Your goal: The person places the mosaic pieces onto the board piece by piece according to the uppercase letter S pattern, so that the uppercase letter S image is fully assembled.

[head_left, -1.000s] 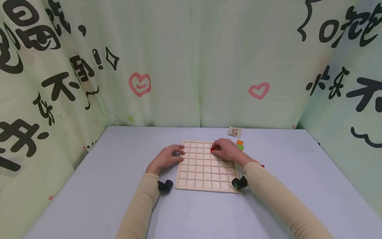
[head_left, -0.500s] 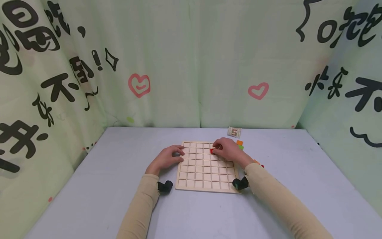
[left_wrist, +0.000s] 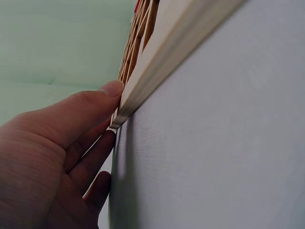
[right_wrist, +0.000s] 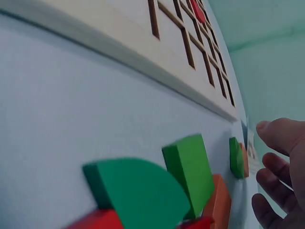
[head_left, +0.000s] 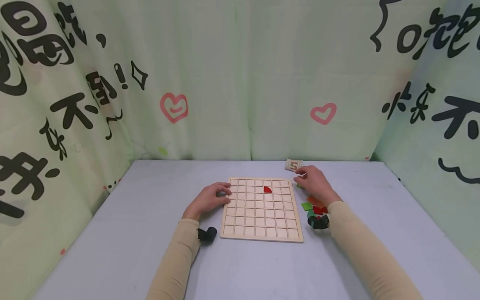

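Observation:
A square wooden grid board lies flat on the table. One red quarter-round piece sits in a cell near its far side. My left hand rests at the board's left edge; in the left wrist view the thumb touches the rim and the fingers lie loosely beside it. My right hand is off the board's far right corner, fingers loosely bent and apart, holding nothing visible. Below it, in the right wrist view, are a green piece and an orange one.
A small patterned card lies near the table's far edge. Right of the board is a group of loose pieces: light green, red, orange and dark green. My right sleeve and wrist camera cover part of this group.
My right hand has let go of the red quarter-round piece, now lying in its cell, and has moved right, off the board to the loose pieces. The left hand stays in place.

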